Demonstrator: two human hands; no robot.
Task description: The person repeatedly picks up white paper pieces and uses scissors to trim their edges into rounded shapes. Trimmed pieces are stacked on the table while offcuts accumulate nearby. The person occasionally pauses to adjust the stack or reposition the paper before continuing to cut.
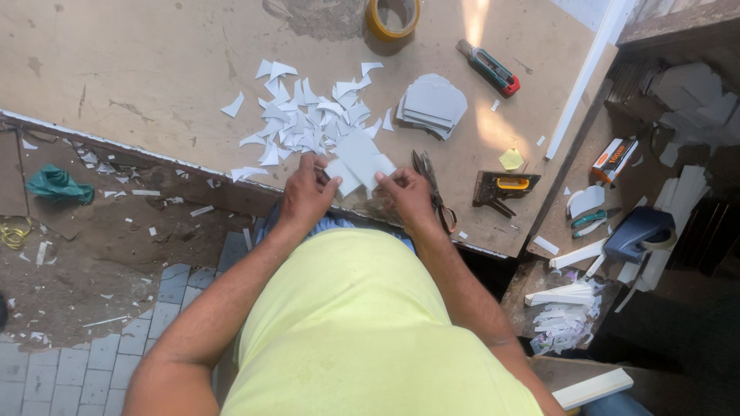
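I stand at a worn tan worktable (154, 69). My left hand (306, 196) and my right hand (406, 196) both grip a stack of white card pieces (361, 160) at the table's front edge, one hand on each side. Just beyond lies a heap of white offcut scraps (304, 119). A neat stack of grey arch-shaped cards (433, 105) sits to the right of the scraps. Dark scissors (432, 189) lie beside my right hand.
A roll of yellow tape (393, 17) and a utility knife (488, 68) lie farther back. A staple gun (505, 185) sits at the right edge. White strips, a small box (614, 159) and scraps fill the lower shelf on the right. A green rag (58, 185) lies left.
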